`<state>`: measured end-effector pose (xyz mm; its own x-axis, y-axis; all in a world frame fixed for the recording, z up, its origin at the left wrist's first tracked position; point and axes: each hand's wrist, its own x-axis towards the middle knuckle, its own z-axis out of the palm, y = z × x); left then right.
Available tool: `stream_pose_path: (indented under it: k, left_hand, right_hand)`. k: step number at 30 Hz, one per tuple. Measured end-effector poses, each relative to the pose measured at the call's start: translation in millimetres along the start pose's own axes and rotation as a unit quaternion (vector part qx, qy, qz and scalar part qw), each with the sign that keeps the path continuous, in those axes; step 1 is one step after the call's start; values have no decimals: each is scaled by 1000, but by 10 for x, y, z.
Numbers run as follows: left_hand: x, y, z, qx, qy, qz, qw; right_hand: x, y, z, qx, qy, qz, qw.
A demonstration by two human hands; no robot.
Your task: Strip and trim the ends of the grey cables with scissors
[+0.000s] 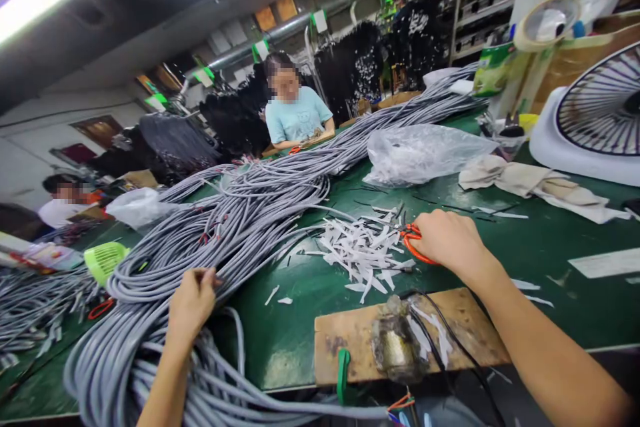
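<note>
My right hand [447, 240] is closed round the orange handles of a pair of scissors [413, 244]. Their blades point left over a heap of white paper-like strips [357, 250]. Over a thick bundle of grey cables [260, 213] is my left hand [193, 303], its fingers curled together; what they may pinch is hidden. Loops of cable run beneath that wrist toward the table's front edge. At the bottom, one cable end [403, 403] shows thin coloured wires. A metal device [397, 347] with black leads sits on a wooden board [343, 340] below my right hand.
A green clip [343, 373] is at the board's front. A clear plastic bag [425, 153], a cloth [540, 187] and a white fan [595, 120] lie to the right. A light-green basket [106, 260] stands left. One person [297, 113] sits across the table, another [63, 203] far left.
</note>
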<state>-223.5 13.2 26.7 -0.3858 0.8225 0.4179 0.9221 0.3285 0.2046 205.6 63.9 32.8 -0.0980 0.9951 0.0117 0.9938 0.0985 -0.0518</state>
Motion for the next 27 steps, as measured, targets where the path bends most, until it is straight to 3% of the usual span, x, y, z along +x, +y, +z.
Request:
stream_pose_path:
  k: [4,8,11,13,16,20,24,27]
  left_hand:
    - [12,43,-241,-65,63,-29,995]
    - [-186,440,-375,-154,92,68,981]
    - [-473,856,-337,-180,21,215,960]
    - [-703,1121,-277,-212,-41,304,928]
    - [-1018,1446,-180,-253,-111,359,892]
    - [-1255,1689,2,-353,-138,330,865]
    - [-1324,1743,254,-459,-127,166,863]
    - [-1333,1730,382,-514,-136,60,845]
  right_hand:
    - [-16,-63,28,2,-10,-63,998]
    - [-85,-235,94,9,-36,-168,985]
    - [-124,-358,177,-3,-52,-200,978]
    - [-133,-408,222,-9,-50,-209,977]
    - [-130,-435,252,-10,-41,-213,976]
    - [-115,-417,252,-4,-15,-211,977]
    - [-95,-380,249,19,22,-207,978]
    - [-102,-397,239,152,64,-214,963]
